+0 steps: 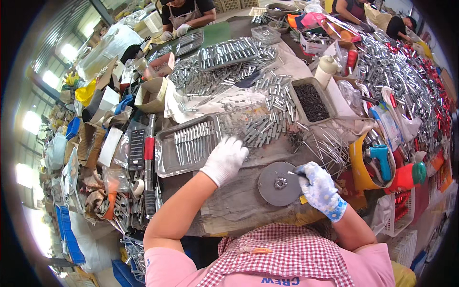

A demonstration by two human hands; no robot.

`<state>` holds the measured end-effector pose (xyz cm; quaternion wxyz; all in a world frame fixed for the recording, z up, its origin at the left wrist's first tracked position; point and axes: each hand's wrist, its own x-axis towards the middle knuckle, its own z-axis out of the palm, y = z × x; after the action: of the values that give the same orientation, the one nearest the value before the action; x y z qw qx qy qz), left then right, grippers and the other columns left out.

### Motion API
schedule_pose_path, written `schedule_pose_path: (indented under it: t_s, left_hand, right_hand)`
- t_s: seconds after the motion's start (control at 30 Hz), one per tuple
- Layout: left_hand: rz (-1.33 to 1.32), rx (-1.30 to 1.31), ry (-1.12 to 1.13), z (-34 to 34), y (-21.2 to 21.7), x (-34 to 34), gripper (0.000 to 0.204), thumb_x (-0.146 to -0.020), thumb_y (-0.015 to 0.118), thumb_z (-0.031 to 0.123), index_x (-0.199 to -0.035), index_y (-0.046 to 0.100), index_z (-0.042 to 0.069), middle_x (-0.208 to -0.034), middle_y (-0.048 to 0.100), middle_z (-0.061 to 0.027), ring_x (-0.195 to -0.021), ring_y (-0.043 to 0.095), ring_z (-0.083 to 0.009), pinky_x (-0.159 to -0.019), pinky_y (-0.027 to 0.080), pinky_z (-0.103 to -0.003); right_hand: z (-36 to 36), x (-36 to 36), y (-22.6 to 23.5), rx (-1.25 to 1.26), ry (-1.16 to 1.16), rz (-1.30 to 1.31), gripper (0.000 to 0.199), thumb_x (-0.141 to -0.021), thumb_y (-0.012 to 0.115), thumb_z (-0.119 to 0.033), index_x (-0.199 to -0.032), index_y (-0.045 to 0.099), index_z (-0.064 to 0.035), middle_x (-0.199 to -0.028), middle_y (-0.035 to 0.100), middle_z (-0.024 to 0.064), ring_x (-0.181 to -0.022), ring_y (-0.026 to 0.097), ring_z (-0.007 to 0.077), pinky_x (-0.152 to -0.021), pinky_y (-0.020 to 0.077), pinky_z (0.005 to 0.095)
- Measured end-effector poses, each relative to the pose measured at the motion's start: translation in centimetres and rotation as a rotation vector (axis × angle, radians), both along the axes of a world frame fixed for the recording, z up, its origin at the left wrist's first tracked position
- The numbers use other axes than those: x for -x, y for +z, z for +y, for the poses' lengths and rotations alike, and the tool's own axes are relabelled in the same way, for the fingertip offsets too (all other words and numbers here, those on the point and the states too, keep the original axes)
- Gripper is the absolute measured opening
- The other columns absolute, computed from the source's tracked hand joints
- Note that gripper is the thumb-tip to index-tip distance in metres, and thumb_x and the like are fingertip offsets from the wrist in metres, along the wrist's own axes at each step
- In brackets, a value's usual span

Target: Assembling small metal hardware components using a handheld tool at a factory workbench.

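Observation:
My left hand (226, 160), in a white glove, is over the workbench between a clear tray and loose metal parts. Its fingers look bent and their tips are hidden, so anything in them cannot be made out. The tray (166, 163) holds a row of slim metal shafts with thicker silver ends. My right hand (319, 190), in a blue-and-white glove, is closed on a slim dark piece (300, 170) with a bright metal tip pointing left. This piece is over the right edge of a round grey disc (271, 192) with a small metal hub at its centre.
Silver socket-like parts (270, 126) lie in a heap beyond the disc. A bin of dark screws (311, 102) and loose thin rods (330, 149) are at the right. A yellow container (356, 162) holds a teal-handled tool (380, 161). Across the bench works another person (186, 16).

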<state>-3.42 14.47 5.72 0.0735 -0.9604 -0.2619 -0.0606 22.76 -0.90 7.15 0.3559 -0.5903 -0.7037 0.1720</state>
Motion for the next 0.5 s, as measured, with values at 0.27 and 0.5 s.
schedule_pose_path:
  t_s: [0.27, 0.5]
  left_hand:
    - [-0.586, 0.422, 0.064, -7.7, 3.2, -1.2, 0.01, -0.078, 0.068, 0.005, -0.088, 0.066, 0.005, -0.082, 0.063, -0.0114, -0.08, 0.063, -0.029, -0.074, 0.051, -0.038]
    - [-0.86, 0.662, 0.164, -12.7, 1.6, -1.9, 0.02, -0.075, 0.069, -0.003, -0.094, 0.068, 0.002, -0.088, 0.067, -0.0143, -0.08, 0.066, -0.0312, -0.072, 0.054, -0.038]
  right_hand:
    - [-0.7, 2.1, 0.8, 0.013, 0.057, 0.137, 0.016, -0.075, 0.072, 0.001, -0.09, 0.07, -0.0044, -0.082, 0.065, 0.0132, -0.072, 0.065, 0.0307, -0.064, 0.0504, 0.037]
    - [-1.2, 2.2, 0.7, -0.022, 0.196, 0.043, 0.018, -0.075, 0.073, -0.005, -0.092, 0.069, -0.0094, -0.082, 0.065, 0.0092, -0.072, 0.066, 0.0307, -0.064, 0.0531, 0.0374]
